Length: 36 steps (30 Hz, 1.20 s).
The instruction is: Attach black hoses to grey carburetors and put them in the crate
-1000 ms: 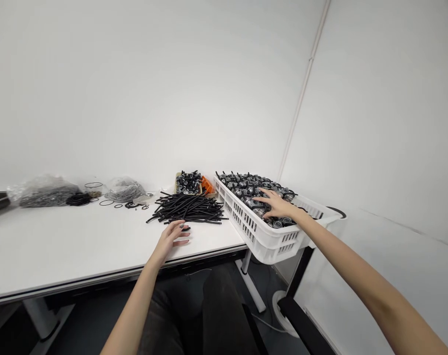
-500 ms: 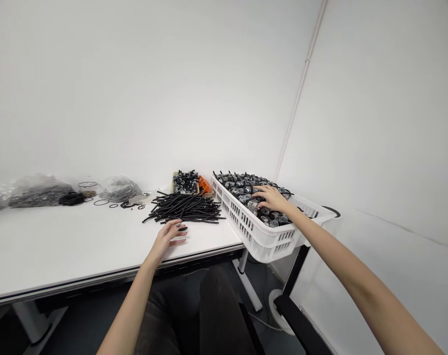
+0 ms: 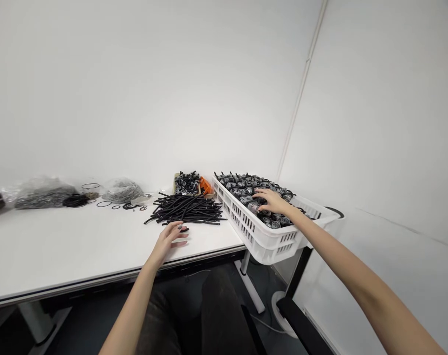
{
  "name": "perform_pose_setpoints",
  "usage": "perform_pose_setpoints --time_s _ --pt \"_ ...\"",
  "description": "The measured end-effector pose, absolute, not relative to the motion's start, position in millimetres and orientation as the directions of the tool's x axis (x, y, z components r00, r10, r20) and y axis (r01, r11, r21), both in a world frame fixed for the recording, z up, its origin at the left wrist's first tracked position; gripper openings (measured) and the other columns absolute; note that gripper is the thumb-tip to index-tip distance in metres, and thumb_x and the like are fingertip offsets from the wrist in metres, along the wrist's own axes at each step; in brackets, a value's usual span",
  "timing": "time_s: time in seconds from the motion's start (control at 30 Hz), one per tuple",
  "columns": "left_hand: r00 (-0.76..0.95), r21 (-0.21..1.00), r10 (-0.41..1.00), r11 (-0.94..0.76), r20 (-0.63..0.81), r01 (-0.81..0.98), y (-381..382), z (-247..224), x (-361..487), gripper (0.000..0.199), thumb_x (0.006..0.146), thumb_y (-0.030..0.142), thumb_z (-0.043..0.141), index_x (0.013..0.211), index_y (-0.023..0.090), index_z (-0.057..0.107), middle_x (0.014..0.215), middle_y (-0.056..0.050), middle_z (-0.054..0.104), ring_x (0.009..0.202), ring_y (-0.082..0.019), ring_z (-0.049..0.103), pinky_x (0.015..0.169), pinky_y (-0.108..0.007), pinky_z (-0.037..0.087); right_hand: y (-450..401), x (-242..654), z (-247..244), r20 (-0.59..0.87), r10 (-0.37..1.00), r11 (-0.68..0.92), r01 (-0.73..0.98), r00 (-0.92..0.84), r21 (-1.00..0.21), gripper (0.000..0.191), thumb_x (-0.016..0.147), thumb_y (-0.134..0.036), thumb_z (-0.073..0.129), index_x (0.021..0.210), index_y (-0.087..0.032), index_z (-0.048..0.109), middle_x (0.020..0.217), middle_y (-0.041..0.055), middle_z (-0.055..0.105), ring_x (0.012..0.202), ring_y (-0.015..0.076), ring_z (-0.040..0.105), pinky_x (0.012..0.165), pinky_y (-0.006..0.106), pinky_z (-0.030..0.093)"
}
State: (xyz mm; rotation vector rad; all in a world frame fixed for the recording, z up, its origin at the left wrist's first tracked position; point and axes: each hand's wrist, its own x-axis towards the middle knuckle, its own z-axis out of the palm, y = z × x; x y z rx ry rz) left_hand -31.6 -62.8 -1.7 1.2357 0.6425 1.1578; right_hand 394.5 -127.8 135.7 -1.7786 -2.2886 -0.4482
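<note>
My right hand reaches into a white plastic basket. Its fingers and thumb curl around a clear-grey round part among rows of similar parts with black tube ends. My fingers partly cover it. Over the white table, my left hand is open, its fingers apart and slightly bent. It is just in front of a heap of black tubes. A small dark piece shows by its fingers; I cannot make out whether it touches them.
Behind the tubes stand a small tray of black and grey parts and an orange bin. Bagged parts, another bag and black rings lie to the left. The basket overhangs the right end of the table.
The view has shifted slightly, moving everything a little right and down. Both hands keep nearly the same places, the right in the basket and the left by the tubes.
</note>
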Motion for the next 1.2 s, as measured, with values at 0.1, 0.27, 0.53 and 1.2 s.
perform_pose_setpoints --time_s 0.1,0.27,0.53,1.2 --pt "0.342 0.943 0.919 -0.082 0.198 -0.323 -64 -1 -32 0.048 0.073 0.047 0.071 0.11 0.02 0.058 0.112 -0.01 0.062 0.088 -0.024 0.067 0.078 -0.046 0.057 -129 403 134 0.329 0.91 0.24 0.967 -0.253 0.079 0.064 0.073 -0.051 0.068 0.129 -0.025 0.054 0.146 0.0131 0.042 0.132 0.0384 0.039 0.105 0.056 0.034" --pt "0.333 0.945 0.924 -0.078 0.189 -0.319 -66 2 -32 0.048 0.072 0.047 0.072 0.109 0.019 0.058 0.111 -0.01 0.063 0.087 -0.023 0.067 0.076 -0.043 0.058 -134 414 128 0.3 0.912 0.267 0.96 -0.278 0.079 0.078 0.067 -0.052 0.073 0.135 -0.023 0.048 0.144 0.0144 0.045 0.131 0.038 0.041 0.104 0.055 0.035" --pt "0.321 0.945 0.929 -0.078 0.185 -0.318 -67 4 -31 0.049 0.069 0.047 0.074 0.107 0.019 0.06 0.108 -0.009 0.064 0.085 -0.023 0.068 0.074 -0.043 0.058 -137 393 137 0.425 0.858 0.255 0.957 -0.288 0.135 0.051 0.082 -0.035 0.063 0.131 -0.024 0.052 0.135 0.0114 0.056 0.125 0.0331 0.049 0.1 0.049 0.04" --pt "0.335 0.946 0.92 -0.096 0.203 -0.309 -61 -4 -32 0.046 0.073 0.047 0.07 0.109 0.021 0.059 0.112 -0.01 0.063 0.088 -0.024 0.068 0.077 -0.044 0.057 -122 366 156 0.111 0.897 0.412 0.899 -0.429 0.146 0.073 0.064 -0.016 0.072 0.132 -0.025 0.049 0.135 0.009 0.054 0.119 0.0319 0.051 0.099 0.042 0.037"
